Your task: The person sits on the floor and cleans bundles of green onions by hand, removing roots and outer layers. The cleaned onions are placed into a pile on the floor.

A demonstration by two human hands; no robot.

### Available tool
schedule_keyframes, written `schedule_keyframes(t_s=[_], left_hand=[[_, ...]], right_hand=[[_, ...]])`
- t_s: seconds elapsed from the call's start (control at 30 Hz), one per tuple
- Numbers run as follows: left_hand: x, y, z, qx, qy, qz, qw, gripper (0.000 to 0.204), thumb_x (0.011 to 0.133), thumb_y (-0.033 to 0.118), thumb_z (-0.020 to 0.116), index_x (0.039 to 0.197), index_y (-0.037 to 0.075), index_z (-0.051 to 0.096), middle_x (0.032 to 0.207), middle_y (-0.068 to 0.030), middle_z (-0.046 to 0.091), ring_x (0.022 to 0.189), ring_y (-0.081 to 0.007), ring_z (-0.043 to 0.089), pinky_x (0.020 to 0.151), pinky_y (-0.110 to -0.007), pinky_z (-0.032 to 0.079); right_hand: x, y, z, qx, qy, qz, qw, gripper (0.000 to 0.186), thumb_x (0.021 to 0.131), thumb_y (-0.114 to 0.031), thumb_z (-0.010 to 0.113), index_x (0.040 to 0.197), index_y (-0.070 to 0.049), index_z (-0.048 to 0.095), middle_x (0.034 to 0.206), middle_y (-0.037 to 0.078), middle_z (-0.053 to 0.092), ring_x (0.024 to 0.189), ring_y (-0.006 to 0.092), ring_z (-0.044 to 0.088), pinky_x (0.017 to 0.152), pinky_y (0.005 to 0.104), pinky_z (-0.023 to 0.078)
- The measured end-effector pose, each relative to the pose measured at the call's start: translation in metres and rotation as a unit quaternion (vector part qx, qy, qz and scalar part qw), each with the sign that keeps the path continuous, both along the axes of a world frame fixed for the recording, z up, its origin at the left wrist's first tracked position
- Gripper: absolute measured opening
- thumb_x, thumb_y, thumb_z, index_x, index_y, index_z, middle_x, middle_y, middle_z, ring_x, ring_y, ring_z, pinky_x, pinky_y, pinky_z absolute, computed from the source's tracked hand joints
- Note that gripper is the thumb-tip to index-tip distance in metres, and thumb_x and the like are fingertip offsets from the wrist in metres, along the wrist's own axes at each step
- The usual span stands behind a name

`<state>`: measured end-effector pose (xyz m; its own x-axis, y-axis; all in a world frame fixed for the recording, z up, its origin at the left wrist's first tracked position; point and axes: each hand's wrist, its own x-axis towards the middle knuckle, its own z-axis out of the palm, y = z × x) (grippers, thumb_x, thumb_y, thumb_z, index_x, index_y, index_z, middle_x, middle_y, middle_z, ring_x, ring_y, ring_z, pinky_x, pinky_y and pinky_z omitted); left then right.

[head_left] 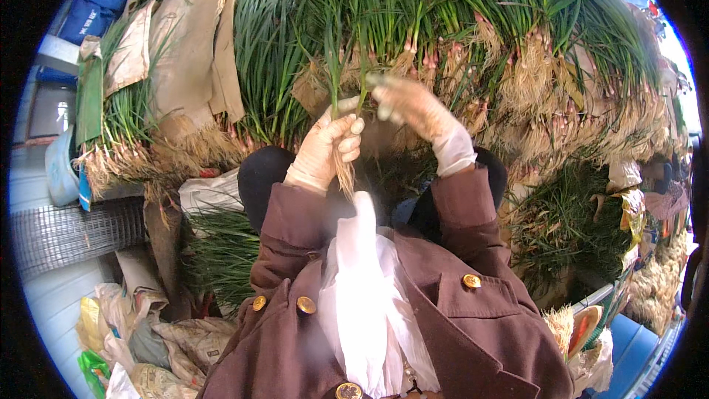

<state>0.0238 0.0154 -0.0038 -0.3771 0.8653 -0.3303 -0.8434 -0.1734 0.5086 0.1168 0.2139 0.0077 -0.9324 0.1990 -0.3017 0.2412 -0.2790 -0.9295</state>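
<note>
In a pale, thin glove, my left hand (325, 146) is closed round the lower part of a few spring onions (334, 81). Their leaves stand up above the fist, and their pale roots (345, 175) hang below it. My right hand (417, 108), gloved too and blurred by motion, is beside the upright stalks with fingers stretched out and nothing visible in them. Beyond both hands lies a thick, wide row of spring onions (413, 11), leaves pointing away and stringy roots (535, 66) toward me.
Brown cardboard (185, 52) covers part of the row at left. Below it are a roll of wire mesh (81, 233) and crumpled sacks (188, 343). More green leaves lie in heaps (225, 255) beside me at left and right (572, 225). A blue container (628, 351) stands at lower right.
</note>
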Motion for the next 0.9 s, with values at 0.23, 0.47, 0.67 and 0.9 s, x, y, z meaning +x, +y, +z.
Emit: schedule_keyframes(t_s=[0.23, 0.47, 0.67, 0.9], left_hand=[[-0.010, -0.005, -0.003, -0.009, 0.023, -0.001, 1.000, 0.034, 0.096, 0.009, 0.054, 0.130, 0.009, 0.052, 0.084, -0.0021, 0.056, 0.052, -0.0061, 0.037, 0.046, -0.021, 0.031], [-0.034, -0.039, 0.054, 0.171, 0.058, -0.006, 0.984, 0.055, 0.097, 0.010, 0.053, 0.148, 0.006, 0.033, 0.072, 0.0013, 0.040, 0.049, -0.0054, 0.037, 0.041, -0.019, 0.033], [-0.051, -0.024, 0.047, 0.110, 0.068, -0.018, 0.991, 0.054, 0.096, 0.013, 0.057, 0.146, 0.010, 0.038, 0.079, -0.0034, 0.058, 0.053, -0.0091, 0.049, 0.043, -0.024, 0.042], [-0.054, -0.017, 0.039, 0.021, 0.101, 0.002, 0.995, 0.054, 0.096, 0.013, 0.057, 0.147, 0.010, 0.038, 0.082, -0.0029, 0.060, 0.055, -0.0082, 0.050, 0.046, -0.023, 0.044]], right_hand=[[-0.011, -0.047, -0.017, 0.241, 0.023, -0.053, 0.969, 0.026, 0.099, -0.027, 0.053, 0.109, -0.007, 0.066, 0.077, 0.002, 0.065, 0.066, 0.0110, 0.059, 0.063, 0.0263, 0.048], [0.016, -0.025, -0.040, 0.378, -0.226, 0.353, 0.825, 0.053, 0.088, -0.044, 0.064, 0.119, -0.001, 0.062, 0.110, 0.020, 0.067, 0.101, 0.0321, 0.065, 0.089, 0.0407, 0.050], [-0.023, -0.055, 0.037, 0.272, 0.158, -0.083, 0.946, 0.040, 0.097, -0.025, 0.058, 0.129, 0.000, 0.057, 0.122, 0.017, 0.064, 0.119, 0.0267, 0.058, 0.103, 0.0335, 0.043], [-0.045, -0.057, 0.036, 0.175, 0.028, -0.017, 0.984, 0.019, 0.092, -0.013, 0.064, 0.105, 0.001, 0.066, 0.086, 0.005, 0.065, 0.080, 0.0092, 0.058, 0.077, 0.0259, 0.049]])
